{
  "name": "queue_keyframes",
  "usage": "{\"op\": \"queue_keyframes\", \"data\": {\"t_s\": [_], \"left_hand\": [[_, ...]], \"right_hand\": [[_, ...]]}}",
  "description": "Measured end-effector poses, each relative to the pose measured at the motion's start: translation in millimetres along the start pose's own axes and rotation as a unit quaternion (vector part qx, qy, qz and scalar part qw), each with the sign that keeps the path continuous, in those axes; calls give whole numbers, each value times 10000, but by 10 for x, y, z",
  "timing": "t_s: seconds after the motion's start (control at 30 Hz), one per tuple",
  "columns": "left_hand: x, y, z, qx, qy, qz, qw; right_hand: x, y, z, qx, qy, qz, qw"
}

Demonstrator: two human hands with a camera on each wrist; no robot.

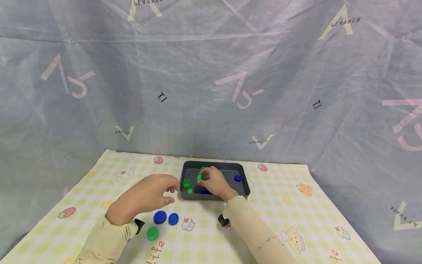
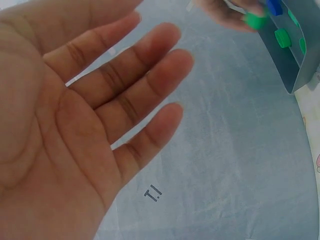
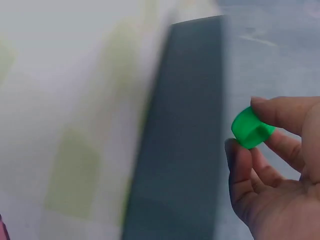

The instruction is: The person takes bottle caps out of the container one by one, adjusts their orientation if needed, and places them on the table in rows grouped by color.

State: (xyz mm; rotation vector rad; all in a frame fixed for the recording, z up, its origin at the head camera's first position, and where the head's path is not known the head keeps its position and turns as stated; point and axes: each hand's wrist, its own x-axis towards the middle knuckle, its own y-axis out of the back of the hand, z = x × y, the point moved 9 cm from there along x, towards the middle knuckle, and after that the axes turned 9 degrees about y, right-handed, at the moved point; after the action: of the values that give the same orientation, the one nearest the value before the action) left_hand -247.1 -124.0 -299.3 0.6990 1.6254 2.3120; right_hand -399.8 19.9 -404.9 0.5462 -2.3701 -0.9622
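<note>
My right hand (image 1: 214,182) is over the dark grey tray (image 1: 242,190) and pinches a green bottle cap (image 3: 246,129) between thumb and fingers. Inside the tray lie several other green caps (image 1: 187,184), mostly toward its left side. One blue cap (image 1: 237,178) is at the tray's right end, and more blue shows below my right hand, partly hidden. Just left of the tray, my left hand (image 1: 146,194) hovers with loosely bent fingers and holds nothing; its bare palm shows in the left wrist view.
Two blue caps (image 1: 159,217) and a green cap (image 1: 152,233) lie on the checked tablecloth (image 1: 313,220), close to my left wrist. A grey printed curtain (image 1: 204,121) hangs behind the table and along its sides.
</note>
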Motion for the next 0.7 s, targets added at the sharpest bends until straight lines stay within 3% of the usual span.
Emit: {"op": "queue_keyframes", "data": {"t_s": [0.1,0.33,0.6,0.7], "left_hand": [[-16,-17,-8,-55,29,-60,10000],[-18,-17,-3,-13,87,-22,10000],[-5,48,69,54,-161,350,9992],[-20,116,142,0,-485,745,9960]], "right_hand": [[-101,122,-65,498,-38,212,9985],[-386,423,-410,1126,127,259,9932],[-632,675,-771,2361,446,316,9702],[-681,666,-914,2701,590,220,9608]]}}
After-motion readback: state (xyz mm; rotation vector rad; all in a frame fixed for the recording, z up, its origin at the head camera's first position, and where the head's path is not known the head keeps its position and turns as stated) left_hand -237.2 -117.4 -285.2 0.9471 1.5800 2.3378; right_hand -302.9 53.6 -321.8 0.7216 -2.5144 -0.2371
